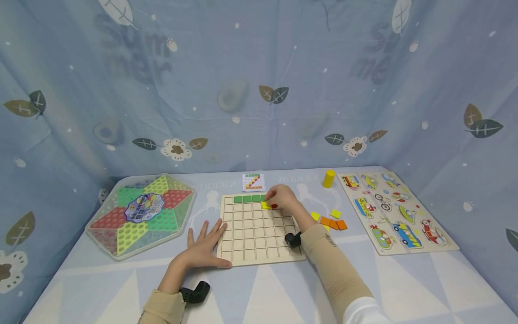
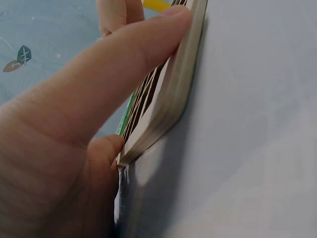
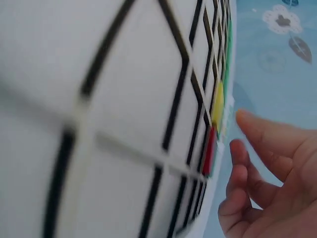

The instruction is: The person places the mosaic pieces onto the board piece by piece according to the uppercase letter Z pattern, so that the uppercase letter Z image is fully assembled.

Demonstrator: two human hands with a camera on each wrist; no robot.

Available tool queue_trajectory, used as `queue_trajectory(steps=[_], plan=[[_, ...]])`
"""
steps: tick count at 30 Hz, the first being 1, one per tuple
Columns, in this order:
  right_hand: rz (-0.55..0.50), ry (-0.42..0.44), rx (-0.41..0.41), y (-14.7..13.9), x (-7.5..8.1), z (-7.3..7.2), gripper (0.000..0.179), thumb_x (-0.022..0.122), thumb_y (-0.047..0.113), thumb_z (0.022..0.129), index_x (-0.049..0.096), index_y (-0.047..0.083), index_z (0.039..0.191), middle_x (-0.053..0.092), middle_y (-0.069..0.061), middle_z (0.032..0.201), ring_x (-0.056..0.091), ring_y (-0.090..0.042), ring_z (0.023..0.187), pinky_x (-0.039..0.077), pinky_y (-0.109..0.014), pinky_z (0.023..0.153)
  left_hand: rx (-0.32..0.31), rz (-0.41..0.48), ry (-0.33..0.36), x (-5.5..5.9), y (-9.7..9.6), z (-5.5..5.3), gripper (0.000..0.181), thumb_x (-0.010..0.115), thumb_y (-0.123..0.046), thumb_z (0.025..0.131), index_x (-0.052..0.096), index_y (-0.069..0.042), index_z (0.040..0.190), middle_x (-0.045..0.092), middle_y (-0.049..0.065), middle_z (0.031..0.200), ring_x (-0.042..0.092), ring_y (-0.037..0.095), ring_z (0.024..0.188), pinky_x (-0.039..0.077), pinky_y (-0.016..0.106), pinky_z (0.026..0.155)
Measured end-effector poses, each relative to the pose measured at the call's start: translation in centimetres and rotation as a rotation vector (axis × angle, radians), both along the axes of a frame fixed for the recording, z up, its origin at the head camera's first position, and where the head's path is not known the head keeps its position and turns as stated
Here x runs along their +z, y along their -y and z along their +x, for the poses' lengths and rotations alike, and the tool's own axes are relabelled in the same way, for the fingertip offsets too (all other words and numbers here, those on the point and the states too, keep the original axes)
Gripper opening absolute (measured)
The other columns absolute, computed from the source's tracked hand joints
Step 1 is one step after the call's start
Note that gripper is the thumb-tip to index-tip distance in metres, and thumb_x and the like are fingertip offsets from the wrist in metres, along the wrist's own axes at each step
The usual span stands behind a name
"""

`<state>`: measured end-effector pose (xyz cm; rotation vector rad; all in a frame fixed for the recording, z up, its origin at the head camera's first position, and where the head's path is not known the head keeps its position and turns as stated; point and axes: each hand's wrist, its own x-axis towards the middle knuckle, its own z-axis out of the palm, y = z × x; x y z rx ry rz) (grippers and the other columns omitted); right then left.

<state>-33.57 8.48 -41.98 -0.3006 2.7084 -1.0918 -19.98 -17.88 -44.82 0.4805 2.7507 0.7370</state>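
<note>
The gridded board (image 1: 256, 231) lies between the hands, the left (image 1: 201, 251) spread at its edge, the right (image 1: 282, 198) loosely curled.

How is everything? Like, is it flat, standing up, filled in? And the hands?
Grid board, flat, partly filled
Green tiles, in its far row
Yellow tile, in the next row
Red tile, beside the yellow one
Loose tiles, scattered
Yellow cylinder, standing upright
Pattern card, flat, face up
Star game, lying flat
Vehicle puzzle, lying flat
Left hand, spread, touching the board's edges
Right hand, fingers bent near the far edge
</note>
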Motion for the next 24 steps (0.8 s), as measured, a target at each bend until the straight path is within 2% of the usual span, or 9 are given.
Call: queue_trajectory(steps=[4, 7, 10, 15, 18, 21, 24], plan=[[-0.047, -0.005, -0.031, -1.9, 0.1, 0.1, 0.013, 0.067, 0.011, 0.084, 0.069, 0.005, 0.095, 0.063, -0.008, 0.097, 0.056, -0.024, 0.089, 0.048, -0.036, 0.077, -0.003, -0.001, -0.001, 0.0, 0.0, 0.0, 0.114, 0.073, -0.061, 0.062, 0.019, -0.011, 0.149, 0.007, 0.008, 0.155, -0.008, 0.043, 0.138, -0.017, 0.066, 0.097], [-0.060, 0.013, -0.068, -3.6, 0.3, 0.6, 0.016, 0.065, 0.011, 0.085, 0.067, 0.004, 0.099, 0.061, -0.011, 0.101, 0.055, -0.025, 0.090, 0.047, -0.037, 0.078, -0.005, -0.003, -0.005, -0.1, 0.0, 0.0, 0.114, 0.073, -0.062, 0.062, 0.019, -0.011, 0.149, 0.007, 0.009, 0.155, -0.007, 0.044, 0.138, -0.017, 0.066, 0.097], [-0.026, 0.032, -0.091, -5.0, 0.6, 1.2, 0.016, 0.065, 0.011, 0.085, 0.066, 0.004, 0.099, 0.060, -0.012, 0.100, 0.053, -0.024, 0.087, 0.048, -0.035, 0.077, -0.002, -0.001, -0.007, -0.1, 0.1, 0.0, 0.114, 0.074, -0.061, 0.062, 0.020, -0.011, 0.148, 0.007, 0.009, 0.155, -0.007, 0.044, 0.138, -0.018, 0.066, 0.097], [0.033, 0.127, -0.091, -6.9, 0.6, 1.9, 0.017, 0.068, 0.007, 0.081, 0.066, 0.004, 0.098, 0.060, -0.011, 0.096, 0.051, -0.023, 0.085, 0.046, -0.033, 0.077, 0.001, 0.000, -0.011, -0.1, 0.1, -0.1, 0.113, 0.074, -0.061, 0.062, 0.020, -0.011, 0.148, 0.008, 0.009, 0.155, -0.007, 0.044, 0.138, -0.018, 0.066, 0.097], [0.073, 0.191, -0.077, -7.3, 0.5, 2.3, 0.021, 0.071, 0.005, 0.078, 0.066, 0.006, 0.099, 0.060, -0.009, 0.098, 0.052, -0.023, 0.088, 0.046, -0.035, 0.081, 0.002, -0.002, -0.011, -0.1, 0.1, -0.1, 0.114, 0.074, -0.062, 0.062, 0.020, -0.010, 0.148, 0.008, 0.009, 0.155, -0.007, 0.044, 0.138, -0.017, 0.066, 0.097], [0.111, 0.219, -0.060, -7.4, 0.5, 2.5, 0.025, 0.072, 0.001, 0.076, 0.066, 0.007, 0.100, 0.060, -0.008, 0.100, 0.052, -0.023, 0.090, 0.046, -0.035, 0.085, 0.003, -0.005, -0.012, -0.1, 0.1, -0.1, 0.114, 0.074, -0.062, 0.062, 0.020, -0.011, 0.148, 0.008, 0.009, 0.155, -0.007, 0.044, 0.138, -0.017, 0.066, 0.097], [0.119, 0.235, -0.063, -7.5, 0.5, 2.5, 0.028, 0.071, -0.001, 0.075, 0.065, 0.007, 0.101, 0.060, -0.008, 0.098, 0.052, -0.023, 0.087, 0.048, -0.033, 0.080, 0.001, 0.000, -0.011, -0.1, 0.1, -0.1, 0.114, 0.074, -0.061, 0.062, 0.020, -0.010, 0.148, 0.008, 0.010, 0.155, -0.007, 0.044, 0.138, -0.017, 0.066, 0.097]])
